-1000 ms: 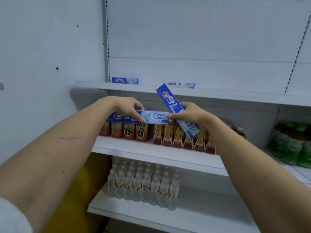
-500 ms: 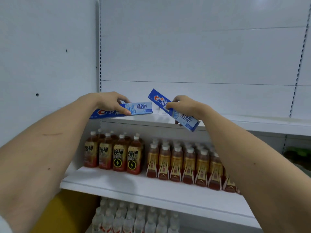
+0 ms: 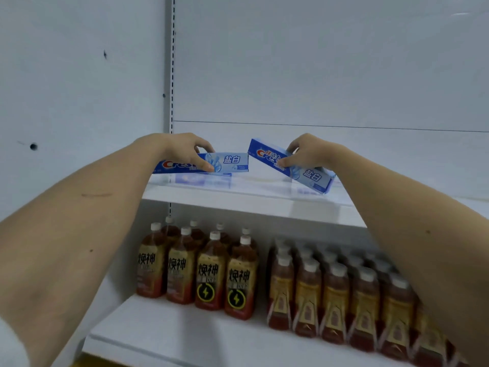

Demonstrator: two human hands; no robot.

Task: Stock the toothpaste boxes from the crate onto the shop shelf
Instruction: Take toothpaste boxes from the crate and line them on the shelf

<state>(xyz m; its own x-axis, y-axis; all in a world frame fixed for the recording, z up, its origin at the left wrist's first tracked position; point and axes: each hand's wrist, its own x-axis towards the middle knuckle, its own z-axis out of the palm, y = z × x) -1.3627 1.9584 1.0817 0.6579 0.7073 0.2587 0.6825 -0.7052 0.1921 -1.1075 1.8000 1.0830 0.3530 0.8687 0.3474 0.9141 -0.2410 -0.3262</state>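
My left hand [image 3: 182, 151] grips a blue toothpaste box [image 3: 227, 162], held level just above the white upper shelf [image 3: 254, 197] at its left end. My right hand [image 3: 308, 153] grips a second blue toothpaste box [image 3: 312, 176], tilted down to the right over the same shelf. The boxes are a small gap apart. Pale reflections of both show on the shelf's glossy top. The crate is out of view.
The shelf below carries brown drink bottles with yellow lightning labels [image 3: 209, 271] at the left and rows of red-orange bottles [image 3: 336, 295] to the right. A white wall [image 3: 79, 75] closes the left side; the white back panel [image 3: 317, 62] rises behind the upper shelf.
Both hands have carried their boxes up and forward, from in front of the bottles to over the upper shelf. The right box has flattened from a steep tilt. The view has tilted up.
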